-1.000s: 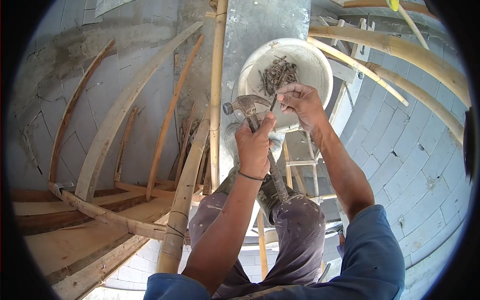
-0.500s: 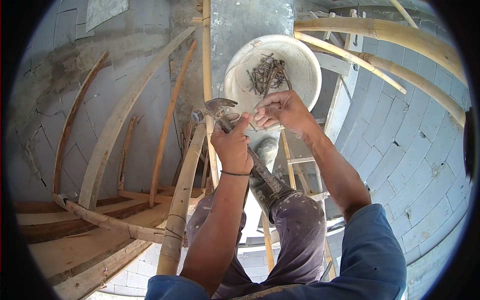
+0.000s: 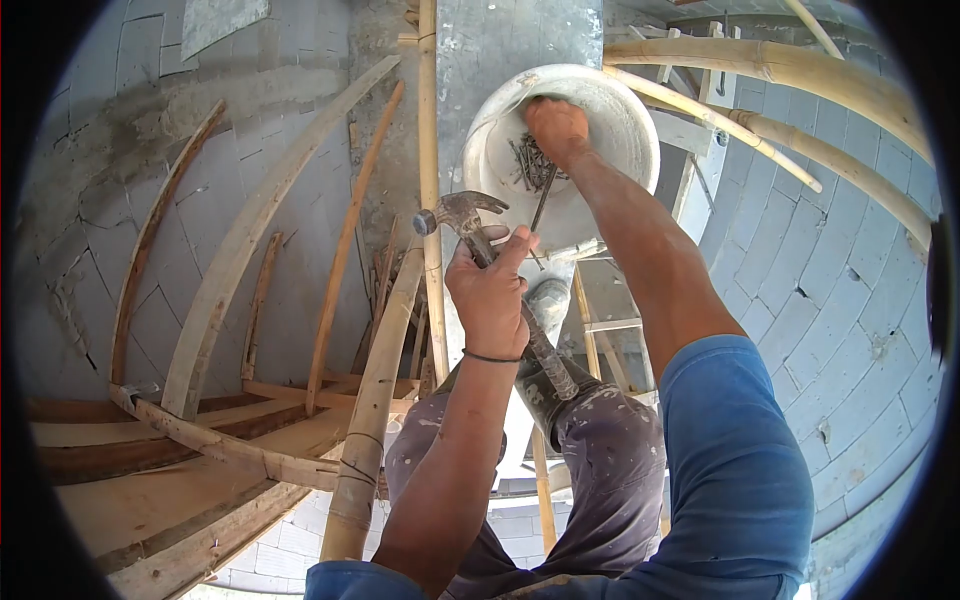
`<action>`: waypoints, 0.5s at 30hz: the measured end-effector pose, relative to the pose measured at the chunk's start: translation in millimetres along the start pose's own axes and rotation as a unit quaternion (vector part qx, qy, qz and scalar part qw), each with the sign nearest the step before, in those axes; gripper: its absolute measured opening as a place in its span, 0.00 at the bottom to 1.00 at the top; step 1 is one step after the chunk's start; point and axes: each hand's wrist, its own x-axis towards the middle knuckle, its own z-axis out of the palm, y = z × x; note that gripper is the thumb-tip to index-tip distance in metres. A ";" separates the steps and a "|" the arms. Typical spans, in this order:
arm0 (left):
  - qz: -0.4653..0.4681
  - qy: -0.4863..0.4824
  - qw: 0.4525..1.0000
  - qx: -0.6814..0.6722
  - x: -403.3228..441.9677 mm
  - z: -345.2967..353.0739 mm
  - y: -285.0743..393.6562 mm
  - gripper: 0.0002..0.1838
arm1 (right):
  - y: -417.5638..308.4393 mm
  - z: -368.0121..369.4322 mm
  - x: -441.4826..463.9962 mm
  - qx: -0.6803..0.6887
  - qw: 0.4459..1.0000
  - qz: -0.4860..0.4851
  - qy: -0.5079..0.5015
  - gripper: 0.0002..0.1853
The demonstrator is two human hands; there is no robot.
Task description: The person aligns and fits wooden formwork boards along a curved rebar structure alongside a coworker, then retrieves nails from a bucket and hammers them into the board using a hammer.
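My left hand point(image 3: 490, 290) is closed around the handle of a claw hammer point(image 3: 545, 355). The hammer's head sits above my fingers, its claw pointing right. A thin nail point(image 3: 538, 262) juts out by the thumb and fingertips of this hand. My right hand point(image 3: 558, 128) is down inside a whitish bucket point(image 3: 648, 160), at its far side. Its fingers are curled and mostly hidden, so what they hold cannot be seen. Just below it lies a pile of nails point(image 3: 533, 165) on the bucket's bottom. A long dark rod point(image 3: 544, 200) leans out of the pile toward me.
Beneath the bucket runs a grey plank point(image 3: 520, 35). A bamboo pole point(image 3: 360, 430) rises close to my left forearm, with wooden strips point(image 3: 240, 230) and boards beyond it. More bamboo poles point(image 3: 800, 65) cross at upper right before a grey block wall point(image 3: 790, 260). My knees are below the hands.
My right hand has left the left hand's fingertips and gone forward into the bucket over the nails. My left hand still holds the hammer, slightly further right in view.
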 end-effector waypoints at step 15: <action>0.045 0.015 0.999 0.023 9.6 -4.3 4.1 0.16 | -51.2 -77.6 -160.5 0.681 0.686 0.179 0.184 0.05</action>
